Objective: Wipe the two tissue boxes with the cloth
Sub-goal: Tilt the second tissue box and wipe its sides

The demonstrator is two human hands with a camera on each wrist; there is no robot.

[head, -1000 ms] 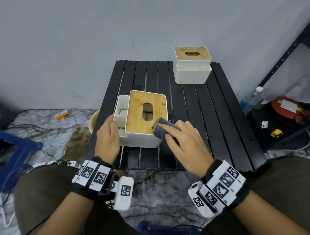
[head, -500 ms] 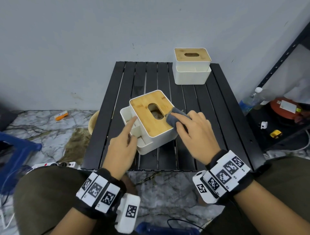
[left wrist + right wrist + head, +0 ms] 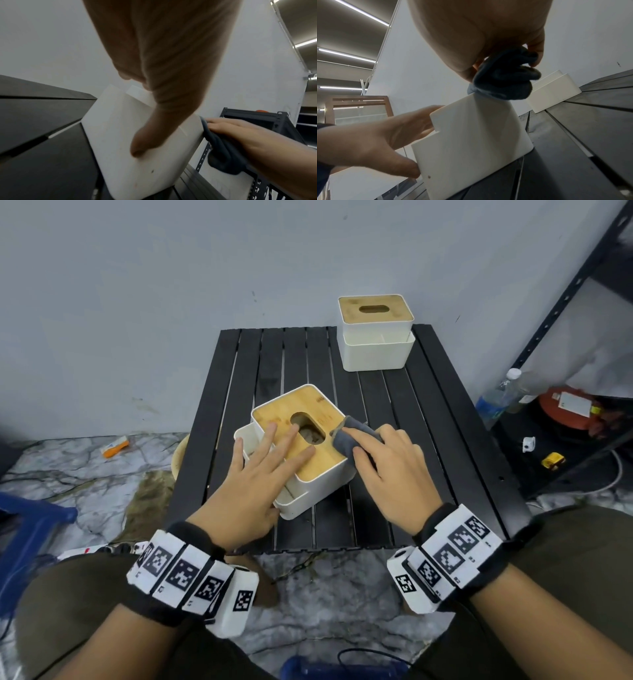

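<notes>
The near tissue box [image 3: 318, 474], white with a bamboo lid, sits turned at an angle on the black slatted table [image 3: 376, 518]. My left hand [image 3: 260, 474] lies flat on the lid with its fingers spread. Its thumb [image 3: 142, 146] presses the near side wall [image 3: 120, 155]. My right hand [image 3: 387, 467] grips a bunched grey cloth [image 3: 356, 436] and holds it against the box's upper right edge. In the right wrist view the cloth [image 3: 503, 78] sits on the top corner of the box [image 3: 471, 135]. The second tissue box [image 3: 375, 337] stands untouched at the far right of the table.
A grey wall rises just behind the table. At the right are a black metal rack [image 3: 565, 302], a plastic bottle [image 3: 493, 402] and a red object [image 3: 565, 409]. A blue stool [image 3: 27, 529] stands on the marble floor at the left. My knees are at the table's near edge.
The near box has turned to an angle on the table. My left hand moved from its side onto the lid. My right hand slid the cloth along the right edge, away from me.
</notes>
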